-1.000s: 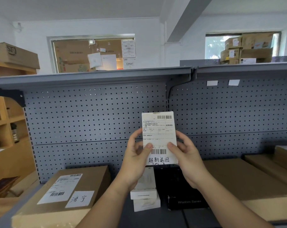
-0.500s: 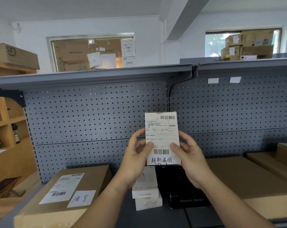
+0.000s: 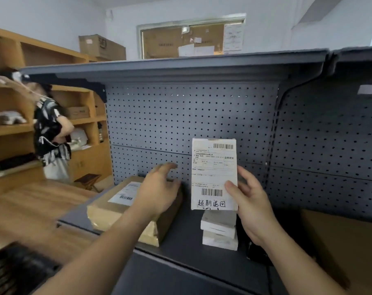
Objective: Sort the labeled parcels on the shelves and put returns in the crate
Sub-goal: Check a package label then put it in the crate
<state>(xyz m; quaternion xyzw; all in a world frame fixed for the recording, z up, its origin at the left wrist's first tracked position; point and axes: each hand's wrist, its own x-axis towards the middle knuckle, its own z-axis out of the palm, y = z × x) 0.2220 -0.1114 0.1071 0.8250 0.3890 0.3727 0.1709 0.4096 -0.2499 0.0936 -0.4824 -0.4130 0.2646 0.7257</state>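
My right hand (image 3: 250, 201) holds a small white parcel (image 3: 212, 167) upright in front of the grey pegboard, its label with barcodes and handwritten characters facing me. My left hand (image 3: 158, 188) is off the parcel, fingers spread, hovering over a brown cardboard parcel (image 3: 114, 211) with a white label on the grey shelf (image 3: 180, 248). Two small white boxes (image 3: 219, 231) are stacked on the shelf below the held parcel. A dark slatted thing, perhaps a crate (image 3: 14, 271), shows blurred at the bottom left.
A large cardboard box (image 3: 349, 243) lies on the shelf at right, with a black box (image 3: 256, 254) beside my right wrist. A person (image 3: 50, 135) stands at left by wooden shelving (image 3: 10, 116). A wooden counter (image 3: 31, 209) lies left of the grey shelf.
My view has swung to the left, bringing the wooden shelving and a person into sight. My left hand has let go of the white parcel and moved left over the brown parcel.
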